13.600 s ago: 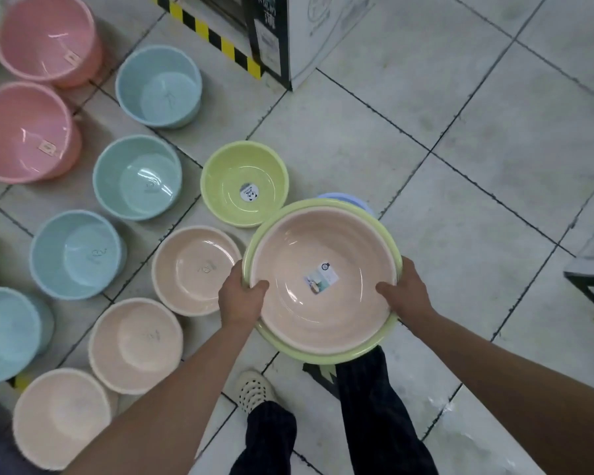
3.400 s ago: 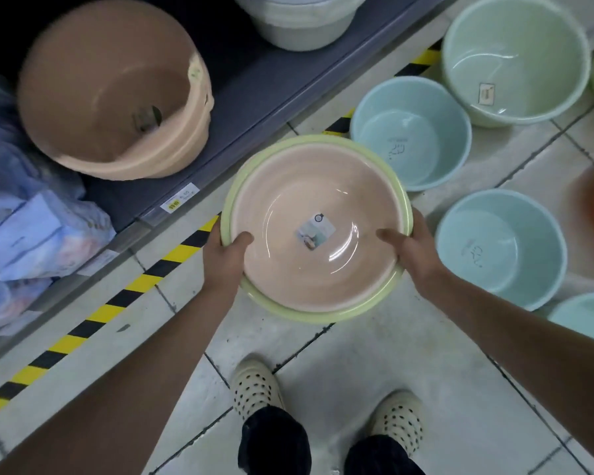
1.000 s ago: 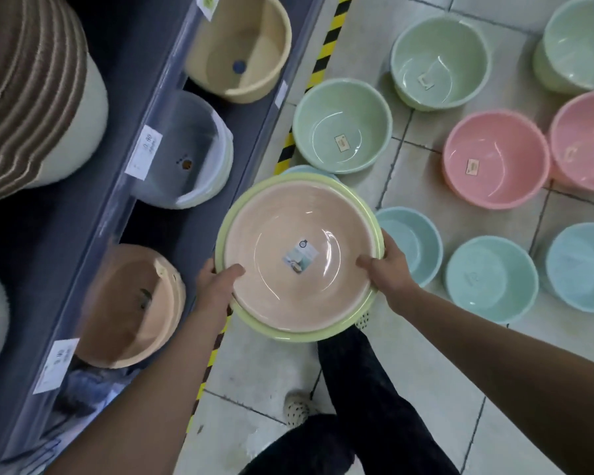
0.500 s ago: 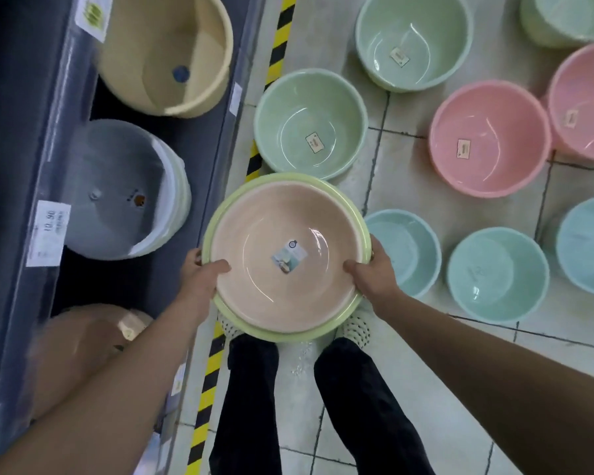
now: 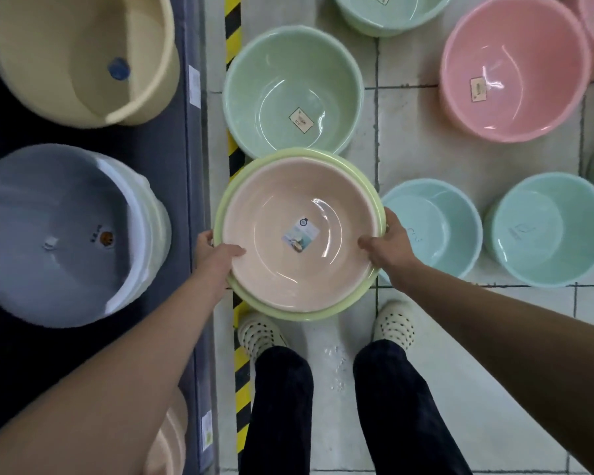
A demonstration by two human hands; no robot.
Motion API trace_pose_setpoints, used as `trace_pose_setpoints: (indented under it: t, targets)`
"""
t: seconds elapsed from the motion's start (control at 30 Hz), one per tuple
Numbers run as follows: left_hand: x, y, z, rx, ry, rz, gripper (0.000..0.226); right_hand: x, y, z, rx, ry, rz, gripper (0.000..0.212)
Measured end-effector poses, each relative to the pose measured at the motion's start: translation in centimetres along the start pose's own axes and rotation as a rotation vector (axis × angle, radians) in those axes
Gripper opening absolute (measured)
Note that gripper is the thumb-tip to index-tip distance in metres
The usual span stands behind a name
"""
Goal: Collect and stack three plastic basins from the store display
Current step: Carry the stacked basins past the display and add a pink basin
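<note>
Item: peach basin (image 5: 299,234) nested in green basin (image 5: 326,311), held above the floor (image 5: 408,132) beside the shelf (image 5: 182,159); likely light, stiff, slick plastic; left hand (image 5: 216,255) and right hand (image 5: 388,245), grip closed on opposite rims, thumbs inside, the soundest hold.

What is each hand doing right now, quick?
Left hand: grips the left rim of the stacked round plastic basins, peach inside green.
Right hand: grips the stack's right rim.

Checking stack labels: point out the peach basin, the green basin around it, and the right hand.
peach basin (image 5: 299,260): head view, inner floor below sticker.
green basin (image 5: 302,155): head view, far rim.
right hand (image 5: 390,243): head view, back of hand.
</note>
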State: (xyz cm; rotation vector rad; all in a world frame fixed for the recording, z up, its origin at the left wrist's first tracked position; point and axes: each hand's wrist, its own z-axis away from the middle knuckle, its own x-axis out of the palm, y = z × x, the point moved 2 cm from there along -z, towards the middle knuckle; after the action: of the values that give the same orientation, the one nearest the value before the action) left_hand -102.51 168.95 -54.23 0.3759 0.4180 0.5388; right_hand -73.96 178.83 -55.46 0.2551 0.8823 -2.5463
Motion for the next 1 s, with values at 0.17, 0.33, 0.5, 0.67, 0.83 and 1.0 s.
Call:
trace_pose_setpoints:
  t: [0.17,0.33,0.5,0.67,0.83,1.0]
  targets:
    - [-0.4,-0.7,-4.9,0.035,-0.023,-0.041,0.059,3.3,1.4,-3.4,-0.018,-0.023,-0.005,0.073]
    - [-0.3,-2.1,-8.7,0.057,-0.001,-0.05,0.063,5.6,3.2,-6.6,-0.033,-0.011,-0.015,0.072]
    - [0.3,-4.2,-11.8,0.073,0.011,-0.072,0.07,6.5,5.2,-8.9,-0.01,-0.006,-0.017,0.075]
    - [0.9,-6.2,-12.9,0.048,0.002,-0.103,0.069,6.5,7.1,-9.8,0.025,-0.023,-0.006,0.066]
    - [1.7,-8.2,-13.2,0.016,0.016,-0.113,0.061,6.5,9.1,-9.9,0.054,-0.014,-0.004,0.067]
    - [2.5,-9.7,-13.4,0.05,0.04,-0.072,0.065,6.6,10.6,-10.4,0.057,-0.042,0.031,0.07]
